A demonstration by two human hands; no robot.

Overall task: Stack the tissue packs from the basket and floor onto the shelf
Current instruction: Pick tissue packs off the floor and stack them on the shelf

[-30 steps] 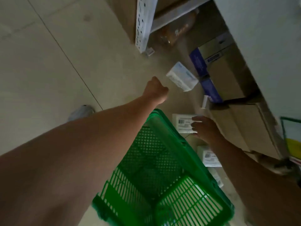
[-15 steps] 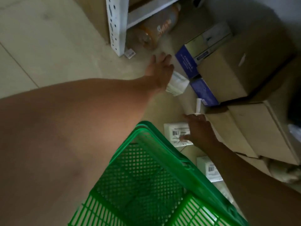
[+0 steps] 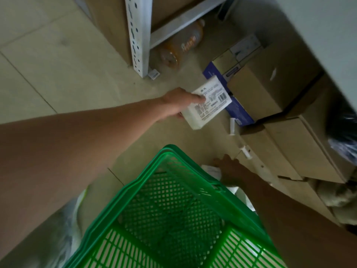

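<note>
My left hand (image 3: pixel 178 103) is shut on a white tissue pack (image 3: pixel 209 102) with a barcode label, lifted just above the floor in front of a blue box. Lower right, my right hand (image 3: pixel 229 169) lies over a second tissue pack (image 3: pixel 210 170) on the floor beside the green basket (image 3: pixel 195 171), fingers curled on it; most of that pack is hidden. More white packaging (image 3: pixel 241 194) shows behind the basket's rim. The part of the basket's mesh floor that shows holds nothing. The shelf's white perforated upright (image 3: pixel 138 35) and lower beam (image 3: pixel 183 18) stand at the top.
Cardboard boxes (image 3: pixel 257 89) and a blue box (image 3: pixel 239 111) crowd the floor at right. A plastic bottle (image 3: pixel 181 49) lies under the shelf beam. Two small white spools (image 3: pixel 231 126) lie by the boxes. Bare floor tiles (image 3: pixel 48 64) spread to the left.
My left hand has closed on the tissue pack and lifted it off the floor. My right hand stays on the pack beside the basket. The view has dipped closer to the floor.
</note>
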